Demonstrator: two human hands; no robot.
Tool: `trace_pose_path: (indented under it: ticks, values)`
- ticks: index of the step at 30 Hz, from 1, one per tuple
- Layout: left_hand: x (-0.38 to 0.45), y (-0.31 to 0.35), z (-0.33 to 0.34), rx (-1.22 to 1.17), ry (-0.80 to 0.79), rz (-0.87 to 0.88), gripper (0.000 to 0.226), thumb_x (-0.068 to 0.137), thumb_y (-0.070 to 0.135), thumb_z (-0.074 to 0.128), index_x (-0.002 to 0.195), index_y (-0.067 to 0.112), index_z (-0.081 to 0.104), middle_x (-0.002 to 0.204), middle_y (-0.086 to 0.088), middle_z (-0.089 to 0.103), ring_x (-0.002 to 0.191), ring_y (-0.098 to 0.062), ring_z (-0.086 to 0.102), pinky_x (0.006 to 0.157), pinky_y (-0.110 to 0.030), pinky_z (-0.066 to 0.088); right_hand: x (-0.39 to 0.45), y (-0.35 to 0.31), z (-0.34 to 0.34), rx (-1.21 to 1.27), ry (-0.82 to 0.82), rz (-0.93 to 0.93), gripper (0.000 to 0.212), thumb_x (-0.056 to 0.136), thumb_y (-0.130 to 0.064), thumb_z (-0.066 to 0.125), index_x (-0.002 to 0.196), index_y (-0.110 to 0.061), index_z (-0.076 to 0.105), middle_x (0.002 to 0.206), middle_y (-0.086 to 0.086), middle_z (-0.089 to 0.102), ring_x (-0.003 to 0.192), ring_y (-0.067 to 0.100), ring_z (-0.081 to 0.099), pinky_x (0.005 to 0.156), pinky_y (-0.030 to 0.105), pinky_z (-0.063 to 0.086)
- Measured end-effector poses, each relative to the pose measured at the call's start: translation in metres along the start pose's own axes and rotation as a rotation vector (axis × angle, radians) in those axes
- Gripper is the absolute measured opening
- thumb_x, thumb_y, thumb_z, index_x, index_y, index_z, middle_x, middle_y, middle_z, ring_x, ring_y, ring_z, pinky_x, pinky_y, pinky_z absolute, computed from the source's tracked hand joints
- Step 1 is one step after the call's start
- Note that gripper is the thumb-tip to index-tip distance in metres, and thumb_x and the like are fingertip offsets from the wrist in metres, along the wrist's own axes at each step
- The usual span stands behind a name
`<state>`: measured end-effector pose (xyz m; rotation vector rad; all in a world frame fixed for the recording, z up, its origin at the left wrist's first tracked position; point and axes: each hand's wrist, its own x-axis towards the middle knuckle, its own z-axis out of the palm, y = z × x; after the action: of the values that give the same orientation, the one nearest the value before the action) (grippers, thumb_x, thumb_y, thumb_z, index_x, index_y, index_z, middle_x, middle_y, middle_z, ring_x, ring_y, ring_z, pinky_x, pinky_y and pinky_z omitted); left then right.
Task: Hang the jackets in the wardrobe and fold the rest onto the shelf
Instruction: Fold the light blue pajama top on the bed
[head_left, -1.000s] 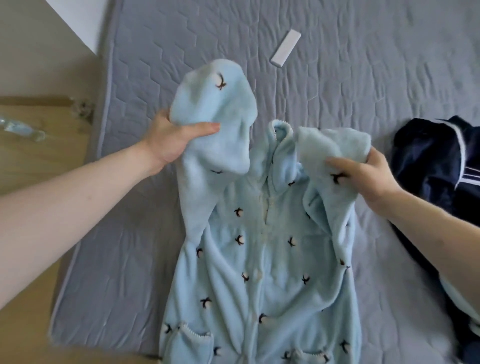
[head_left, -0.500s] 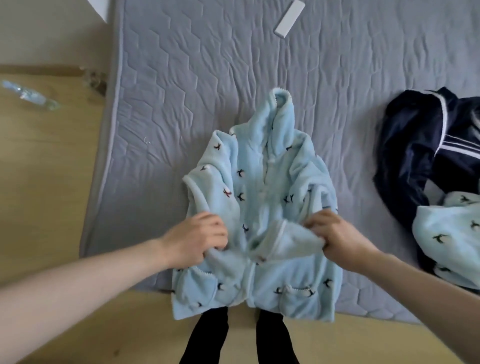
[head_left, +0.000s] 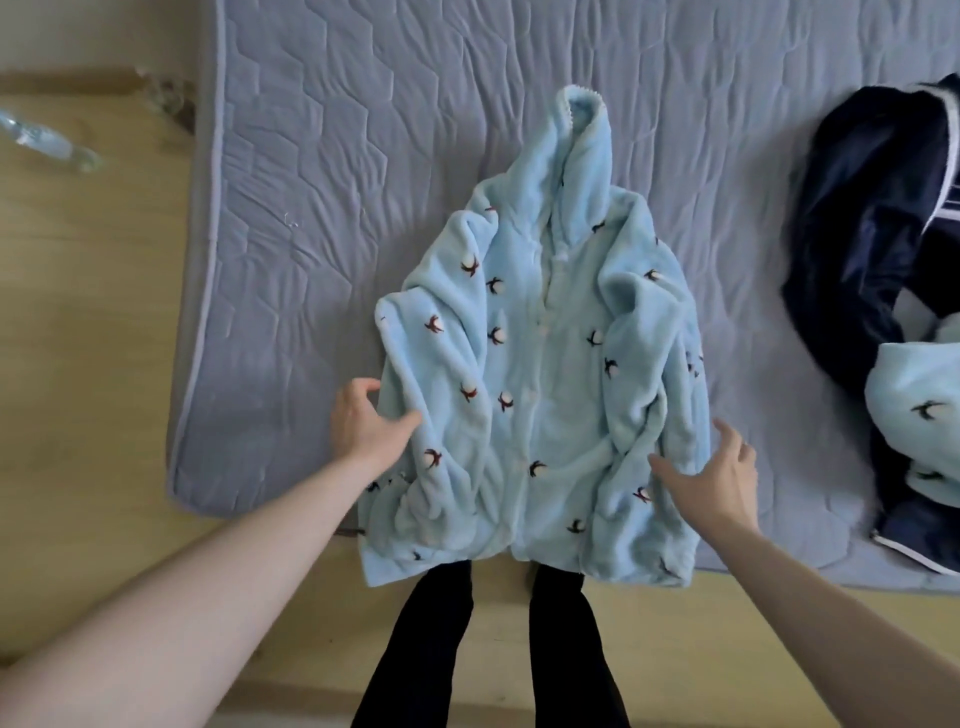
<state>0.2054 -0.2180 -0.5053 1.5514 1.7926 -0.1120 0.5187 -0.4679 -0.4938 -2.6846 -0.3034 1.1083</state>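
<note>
A light blue fleece top (head_left: 540, 395) with small bird prints lies front up on the grey quilted mattress (head_left: 363, 156). Both sleeves are folded in over its body, and its hem hangs over the near edge. My left hand (head_left: 366, 421) sits at the top's left side, thumb touching the fleece, fingers relaxed. My right hand (head_left: 717, 467) is at the right side with fingers spread, thumb on the fabric. Neither hand grips anything.
A dark navy jacket (head_left: 852, 260) with white stripes lies at the mattress's right. A second light blue fleece piece (head_left: 919, 415) rests on it. A plastic bottle (head_left: 47, 145) lies on the wooden floor at the left. My black-clad legs (head_left: 498, 644) stand against the near edge.
Both hands have let go of the sleeve ends they held over the top's lower front and moved outward to its sides. The view has shifted closer to the top.
</note>
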Motion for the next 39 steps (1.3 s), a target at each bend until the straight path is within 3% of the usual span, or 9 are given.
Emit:
trace_pose_path:
  ticks: [4,6,12,19,22,27,33,36,39]
  values:
    - [0.024,-0.010,0.004,-0.020,-0.254,-0.334,0.140,0.045,0.077,0.084,0.158,0.021,0.022,0.158,-0.003,0.039,0.140,-0.028,0.045,0.110,-0.047,0.044,0.018,0.000,0.005,0.010,-0.158,0.209,0.130,0.073,-0.056,0.088,0.164,-0.028,0.000,0.168,0.010,0.022,0.146,0.040,0.039,0.108,0.057,0.043]
    - [0.022,-0.013,0.009,-0.033,-0.326,-0.389,0.148,0.040,0.079,0.086,0.159,0.026,0.016,0.157,-0.001,0.041,0.137,-0.030,0.048,0.103,-0.047,0.046,0.018,0.001,0.015,0.072,-0.209,0.206,0.126,0.073,-0.050,0.089,0.162,-0.033,0.003,0.158,0.009,0.040,0.128,0.037,0.053,0.096,0.050,0.048]
    - [-0.006,0.002,0.032,-0.223,-0.310,-0.183,0.062,0.063,0.026,0.073,0.122,0.031,0.056,0.110,0.010,0.070,0.104,-0.016,0.066,0.077,-0.029,0.054,0.004,-0.010,0.035,0.290,-0.207,0.064,0.055,0.086,-0.014,0.070,0.137,-0.029,0.054,0.116,0.000,0.070,0.102,0.025,0.066,0.087,0.041,0.052]
    - [-0.039,0.037,0.027,-0.543,-0.533,0.010,0.058,0.065,0.015,0.073,0.115,0.043,0.067,0.107,0.007,0.076,0.096,-0.012,0.073,0.074,-0.031,0.061,-0.018,-0.024,0.033,0.660,-0.204,0.118,0.013,0.065,-0.011,0.064,0.074,-0.018,0.071,0.075,0.008,0.075,0.071,0.025,0.073,0.060,0.036,0.062]
    - [-0.033,0.030,0.030,-0.555,-0.444,-0.146,0.059,0.066,0.017,0.079,0.120,0.038,0.066,0.112,0.004,0.076,0.101,-0.019,0.073,0.082,-0.038,0.061,-0.015,-0.020,0.035,0.577,-0.273,0.173,0.017,0.077,-0.013,0.071,0.092,-0.020,0.073,0.087,0.004,0.078,0.079,0.022,0.076,0.066,0.035,0.062]
    - [-0.010,0.006,0.032,-0.048,-0.349,-0.334,0.058,0.079,0.035,0.081,0.125,0.018,0.048,0.124,-0.004,0.064,0.107,-0.027,0.063,0.081,-0.037,0.053,0.004,-0.015,0.035,0.209,-0.244,0.252,0.063,0.091,-0.031,0.071,0.143,-0.014,0.040,0.114,0.004,0.059,0.098,0.028,0.060,0.083,0.041,0.049]
    - [0.056,0.057,0.018,-0.037,-0.193,-0.220,0.119,0.054,0.062,0.079,0.152,0.011,0.035,0.151,-0.012,0.043,0.139,-0.032,0.043,0.114,-0.048,0.040,0.039,-0.054,0.012,0.252,0.007,0.099,0.083,0.084,-0.026,0.067,0.157,-0.021,0.029,0.157,0.004,0.041,0.143,0.029,0.042,0.114,0.053,0.042]
    - [0.100,0.102,0.006,0.057,-0.042,-0.092,0.116,0.071,0.057,0.077,0.161,0.011,0.019,0.164,-0.014,0.025,0.151,-0.031,0.025,0.123,-0.046,0.026,0.068,-0.097,-0.005,0.274,0.145,-0.088,0.076,0.088,-0.029,0.065,0.157,-0.027,0.033,0.158,-0.001,0.042,0.145,0.022,0.041,0.115,0.045,0.041]
    - [0.139,0.153,0.002,0.158,-0.065,0.080,0.096,0.073,0.057,0.071,0.154,0.021,0.037,0.158,-0.008,0.035,0.145,-0.028,0.037,0.115,-0.042,0.035,0.108,-0.144,-0.017,0.298,0.107,-0.146,0.076,0.088,-0.034,0.065,0.157,-0.031,0.035,0.156,-0.001,0.045,0.140,0.020,0.047,0.108,0.040,0.045]
